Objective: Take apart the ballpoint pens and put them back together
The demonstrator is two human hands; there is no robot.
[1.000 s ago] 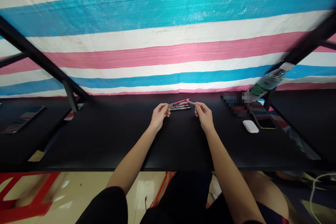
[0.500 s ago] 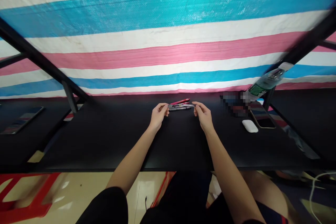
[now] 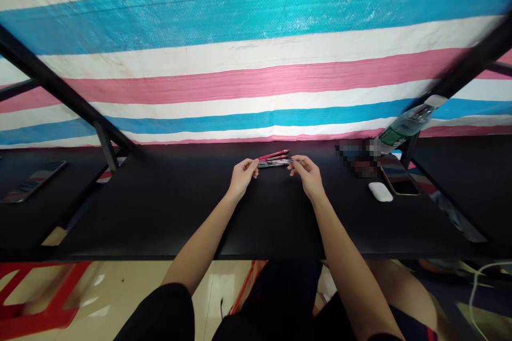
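Observation:
Several pens (image 3: 276, 159), some red and some grey or clear, lie side by side near the back middle of the black table (image 3: 168, 213). At their left ends is my left hand (image 3: 242, 176), its thumb and fingers pinched on the end of a dark grey pen (image 3: 267, 164). My right hand (image 3: 307, 173) is at the right ends, with thumb and forefinger closed on the tip of a pen. The finger ends hide which pen the right hand pinches.
On the right stand or lie a clear bottle (image 3: 408, 125) with a green label, tilted, a phone (image 3: 400, 178) and a white earbud case (image 3: 380, 192). Another phone (image 3: 36, 181) lies far left. A striped sheet (image 3: 256, 85) hangs behind.
My right hand has shifted slightly left, and the pens between my hands have moved a little. My left hand has edged slightly right.

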